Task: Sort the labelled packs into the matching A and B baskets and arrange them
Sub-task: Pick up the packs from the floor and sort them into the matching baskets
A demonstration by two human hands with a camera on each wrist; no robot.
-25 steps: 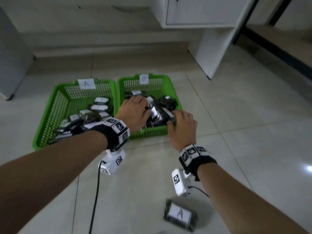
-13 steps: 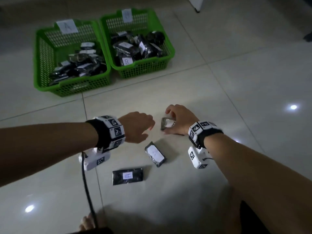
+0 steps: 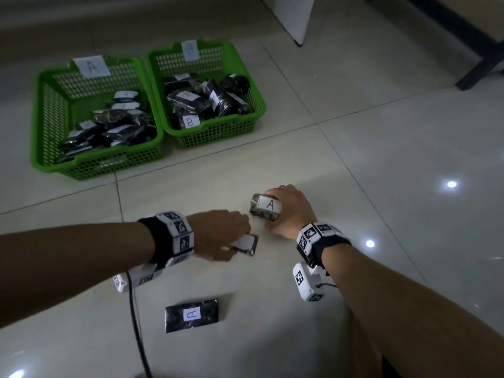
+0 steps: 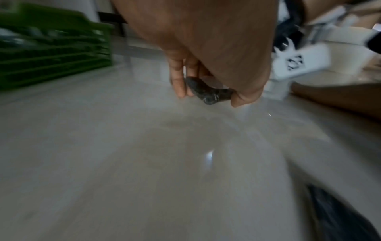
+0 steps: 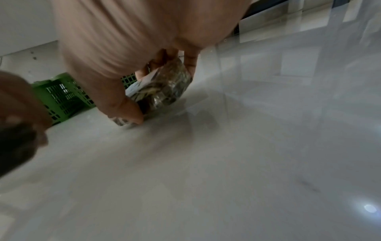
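Two green baskets stand on the floor at the upper left: basket A [image 3: 46,137] on the left and basket B [image 3: 253,105] beside it, each holding several dark packs with white labels. My right hand [image 3: 289,214] grips a dark pack labelled A [image 3: 266,207] [image 5: 164,91], tilted up on the tile. My left hand [image 3: 221,236] pinches another dark pack [image 3: 246,244] [image 4: 210,93] just above the floor; its label letter is hidden. A third pack labelled A [image 3: 192,315] lies flat on the floor nearer to me.
A black cable [image 3: 136,323] runs from my left wrist camera down across the tile. A white cabinet leg [image 3: 294,17] and a dark table leg [image 3: 480,66] stand at the upper right. Pale glossy tiles with light reflections spread to the right.
My hands left basket B and came back to the loose packs. The right hand has tipped its pack up so the A shows. The left hand has picked up the middle pack.
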